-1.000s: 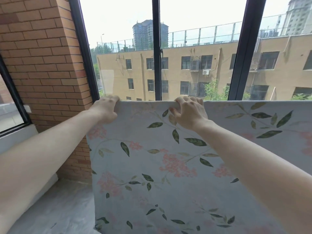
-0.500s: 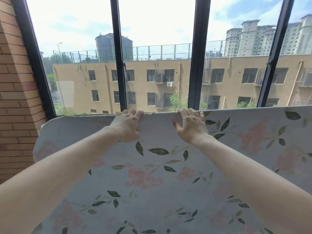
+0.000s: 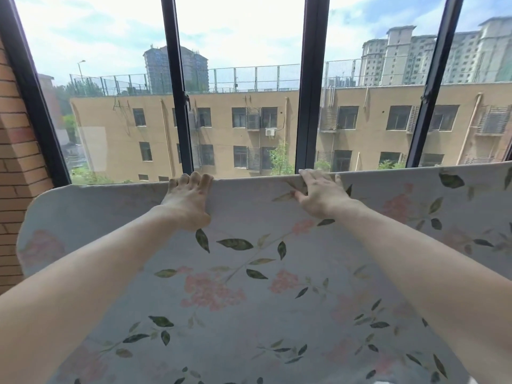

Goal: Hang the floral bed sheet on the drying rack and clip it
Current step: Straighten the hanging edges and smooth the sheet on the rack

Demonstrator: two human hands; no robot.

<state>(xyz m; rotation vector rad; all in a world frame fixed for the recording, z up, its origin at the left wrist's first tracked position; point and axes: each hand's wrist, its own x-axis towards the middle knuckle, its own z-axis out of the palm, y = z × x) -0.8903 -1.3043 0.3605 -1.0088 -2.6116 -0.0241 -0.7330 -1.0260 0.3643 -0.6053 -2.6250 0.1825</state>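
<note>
The floral bed sheet (image 3: 249, 286), pale grey with pink blossoms and dark green leaves, hangs across the lower half of the view, its top fold running straight from left to right. The drying rack is hidden under that fold. My left hand (image 3: 187, 202) grips the top fold, fingers curled over it. My right hand (image 3: 321, 195) lies on the fold a little to the right, fingers stretched over the edge and thumb against the near face. No clip is in sight.
Tall windows with dark frames (image 3: 311, 84) stand just behind the sheet. A brick wall (image 3: 16, 162) closes off the left side. Beyond the glass are a tan building and towers.
The view has swung right and up, so the brick wall slid out to the left. Both hands have moved rightward along the top fold of the sheet, still on it.
</note>
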